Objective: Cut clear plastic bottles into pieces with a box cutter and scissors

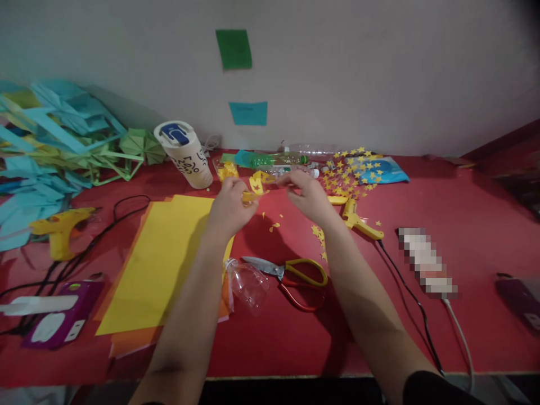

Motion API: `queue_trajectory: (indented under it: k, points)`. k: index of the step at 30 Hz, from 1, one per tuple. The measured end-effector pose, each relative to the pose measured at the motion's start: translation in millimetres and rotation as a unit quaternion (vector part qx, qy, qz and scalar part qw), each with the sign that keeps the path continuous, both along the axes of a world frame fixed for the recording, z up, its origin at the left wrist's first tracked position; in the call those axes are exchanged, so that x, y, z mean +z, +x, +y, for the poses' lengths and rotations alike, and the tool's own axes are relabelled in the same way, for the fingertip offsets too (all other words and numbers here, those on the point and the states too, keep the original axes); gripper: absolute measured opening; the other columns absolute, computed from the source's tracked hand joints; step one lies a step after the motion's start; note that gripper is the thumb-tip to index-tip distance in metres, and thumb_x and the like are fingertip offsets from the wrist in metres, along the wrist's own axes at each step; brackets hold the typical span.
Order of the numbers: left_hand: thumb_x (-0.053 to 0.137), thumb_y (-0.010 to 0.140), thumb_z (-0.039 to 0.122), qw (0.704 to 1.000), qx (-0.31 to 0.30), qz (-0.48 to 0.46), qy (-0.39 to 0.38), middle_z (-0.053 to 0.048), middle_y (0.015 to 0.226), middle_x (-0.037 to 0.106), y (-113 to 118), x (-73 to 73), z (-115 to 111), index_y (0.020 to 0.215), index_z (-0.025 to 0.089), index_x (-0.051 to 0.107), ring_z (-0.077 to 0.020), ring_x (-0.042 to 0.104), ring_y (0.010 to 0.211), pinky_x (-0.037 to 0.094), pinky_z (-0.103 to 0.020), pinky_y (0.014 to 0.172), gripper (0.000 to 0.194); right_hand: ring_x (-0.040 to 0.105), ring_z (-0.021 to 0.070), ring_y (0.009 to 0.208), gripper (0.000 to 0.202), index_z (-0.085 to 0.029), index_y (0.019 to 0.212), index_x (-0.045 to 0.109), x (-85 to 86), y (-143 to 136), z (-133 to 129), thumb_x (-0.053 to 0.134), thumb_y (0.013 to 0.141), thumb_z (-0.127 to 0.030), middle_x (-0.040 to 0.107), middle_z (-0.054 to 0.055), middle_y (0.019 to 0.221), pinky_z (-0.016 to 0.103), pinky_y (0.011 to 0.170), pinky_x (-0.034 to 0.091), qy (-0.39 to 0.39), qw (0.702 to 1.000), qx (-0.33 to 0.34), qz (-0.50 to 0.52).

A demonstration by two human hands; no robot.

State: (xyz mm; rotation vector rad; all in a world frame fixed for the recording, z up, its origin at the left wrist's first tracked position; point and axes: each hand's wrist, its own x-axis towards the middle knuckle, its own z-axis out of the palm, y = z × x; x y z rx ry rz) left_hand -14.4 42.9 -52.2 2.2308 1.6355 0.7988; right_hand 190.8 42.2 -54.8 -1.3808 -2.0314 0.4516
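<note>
My left hand (233, 207) is closed on a small yellow piece (250, 198) that shows between thumb and fingers; its exact kind is partly hidden. My right hand (307, 196) hovers opposite, fingers stretched leftward and the thumb apart from them. Close to its fingertips is a yellow paper scrap (256, 183) with star-shaped cutouts. Small yellow bits (275, 226) lie below, between the hands. Scissors (284, 273) with yellow and red handles rest nearer to me, beside a cut clear plastic bottle top (248, 284). Many yellow paper stars (348, 174) are spread to the right of my right hand.
Yellow paper sheets (169, 253) lie under my left forearm. Yellow glue guns stand left (61, 230) and right (363, 221), with trailing cords. A white tumbler (185, 154), a green bottle (276, 161) and folded blue paper shapes (71, 124) line the back.
</note>
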Motion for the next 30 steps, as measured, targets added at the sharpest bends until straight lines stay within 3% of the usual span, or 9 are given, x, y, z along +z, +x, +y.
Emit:
queue_trajectory:
  k: [3, 6, 10, 15, 23, 30]
  points:
    - [0.066, 0.079, 0.024, 0.999, 0.050, -0.010, -0.005, -0.010, 0.114, 0.057, -9, 1.7, 4, 0.090, 0.019, 0.055, -0.0270, 0.061, 0.108, 0.053, -0.043, 0.098, 0.016, 0.066, 0.0250, 0.080, 0.017, -0.018, 0.093, 0.072, -6.4, 6, -3, 0.062, 0.079, -0.015, 0.073, 0.011, 0.091, 0.034, 0.068, 0.049, -0.138, 0.971, -0.071, -0.181]
    - [0.066, 0.079, 0.024, 0.998, 0.055, -0.021, -0.006, -0.010, 0.113, 0.057, -11, 1.9, 5, 0.091, 0.019, 0.055, -0.0261, 0.061, 0.107, 0.053, -0.042, 0.097, 0.017, 0.066, 0.0246, 0.076, 0.007, -0.017, 0.081, 0.074, -23.9, -5, -13, 0.068, 0.078, -0.014, 0.072, 0.012, 0.083, 0.032, 0.065, 0.047, -0.160, 0.957, -0.079, -0.230]
    - [0.066, 0.079, 0.025, 0.999, 0.043, -0.024, -0.006, -0.009, 0.112, 0.057, -9, 1.0, 3, 0.089, 0.019, 0.054, -0.0256, 0.061, 0.108, 0.053, -0.041, 0.098, 0.015, 0.065, 0.0295, 0.096, 0.021, -0.011, 0.092, 0.076, -44.0, -31, -36, 0.057, 0.092, -0.020, 0.070, 0.020, 0.101, 0.035, 0.075, 0.049, -0.144, 0.949, -0.096, -0.263]
    - [0.066, 0.079, 0.024, 0.999, 0.037, -0.024, -0.006, -0.009, 0.112, 0.058, -7, 0.1, 3, 0.090, 0.020, 0.055, -0.0268, 0.060, 0.112, 0.052, -0.042, 0.100, 0.016, 0.058, 0.0314, 0.108, 0.031, -0.010, 0.107, 0.074, -55.0, -44, -53, 0.057, 0.095, -0.034, 0.066, 0.020, 0.113, 0.038, 0.081, 0.049, -0.120, 0.947, -0.107, -0.279]
    - [0.068, 0.079, 0.025, 0.997, 0.057, -0.041, -0.019, -0.010, 0.113, 0.058, -12, 7.9, 2, 0.093, 0.019, 0.057, -0.0264, 0.060, 0.112, 0.052, -0.041, 0.100, 0.019, 0.056, 0.0260, 0.098, 0.029, -0.013, 0.098, 0.074, -71.8, -47, -49, 0.045, 0.099, -0.018, 0.068, 0.016, 0.105, 0.035, 0.081, 0.045, -0.096, 0.957, -0.098, -0.257]
    - [0.068, 0.078, 0.029, 0.997, 0.061, -0.056, -0.007, -0.008, 0.111, 0.059, -17, 5.9, 4, 0.092, 0.021, 0.057, -0.0248, 0.061, 0.106, 0.053, -0.043, 0.099, 0.019, 0.058, 0.0239, 0.088, 0.022, -0.012, 0.083, 0.070, -82.0, -45, -39, 0.051, 0.092, -0.007, 0.067, 0.015, 0.092, 0.035, 0.083, 0.044, -0.080, 0.976, -0.101, -0.174]
